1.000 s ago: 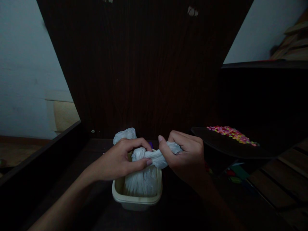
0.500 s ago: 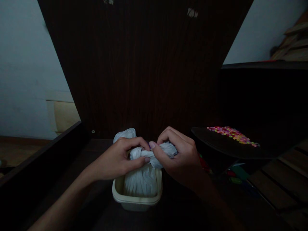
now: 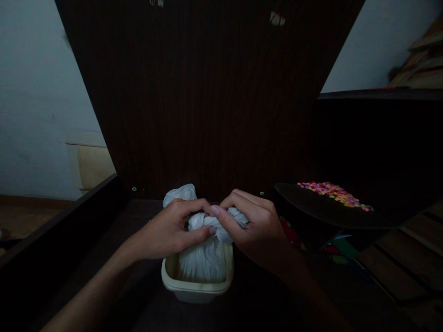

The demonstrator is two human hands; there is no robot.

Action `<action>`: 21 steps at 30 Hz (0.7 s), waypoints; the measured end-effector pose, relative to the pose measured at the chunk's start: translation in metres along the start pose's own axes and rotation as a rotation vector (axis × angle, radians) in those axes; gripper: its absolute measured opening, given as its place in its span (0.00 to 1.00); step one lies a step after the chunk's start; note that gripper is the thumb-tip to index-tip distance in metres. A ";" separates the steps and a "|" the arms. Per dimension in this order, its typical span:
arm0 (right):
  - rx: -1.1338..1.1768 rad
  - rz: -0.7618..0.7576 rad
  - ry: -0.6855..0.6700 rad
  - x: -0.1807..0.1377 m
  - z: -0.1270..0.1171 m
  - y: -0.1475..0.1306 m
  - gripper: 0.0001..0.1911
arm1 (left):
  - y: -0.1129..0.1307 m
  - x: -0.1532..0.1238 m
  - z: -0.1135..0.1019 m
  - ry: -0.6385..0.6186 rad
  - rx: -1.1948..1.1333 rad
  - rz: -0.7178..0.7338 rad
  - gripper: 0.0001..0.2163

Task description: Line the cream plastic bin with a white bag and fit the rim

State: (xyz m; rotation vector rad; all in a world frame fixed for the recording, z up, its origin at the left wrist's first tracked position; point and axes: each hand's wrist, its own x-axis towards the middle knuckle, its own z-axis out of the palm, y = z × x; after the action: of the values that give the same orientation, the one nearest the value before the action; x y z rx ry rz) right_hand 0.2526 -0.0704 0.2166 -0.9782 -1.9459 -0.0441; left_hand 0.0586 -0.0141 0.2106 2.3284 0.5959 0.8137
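Note:
A white plastic bag (image 3: 204, 260) sits inside a cream rectangular tub (image 3: 194, 288) on a dark surface. Its top is gathered into a twisted neck. My left hand (image 3: 169, 230) is closed round that neck from the left, with a loose white end (image 3: 180, 192) sticking up behind the fingers. My right hand (image 3: 254, 228) is closed on the other end of the twisted plastic, its thumb touching the left hand's fingertips over the knot.
A dark wooden panel (image 3: 207, 101) rises just behind the tub. At the right, a dark tray (image 3: 321, 210) carries several small colourful beads (image 3: 334, 192), with coloured items in the shadow below it. A dark raised edge (image 3: 62, 216) runs along the left.
My right hand has moved left toward the left hand, drawing the twisted end of the bag in until the two hands meet over the knot.

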 end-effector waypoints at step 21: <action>0.006 0.092 -0.102 -0.003 -0.002 0.000 0.06 | 0.003 0.000 0.000 -0.012 0.001 0.014 0.05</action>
State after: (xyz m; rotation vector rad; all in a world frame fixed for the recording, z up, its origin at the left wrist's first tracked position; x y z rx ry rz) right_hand 0.2548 -0.0729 0.2158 -1.0831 -1.9898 0.0654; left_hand 0.0590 -0.0165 0.2127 2.3392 0.5763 0.8053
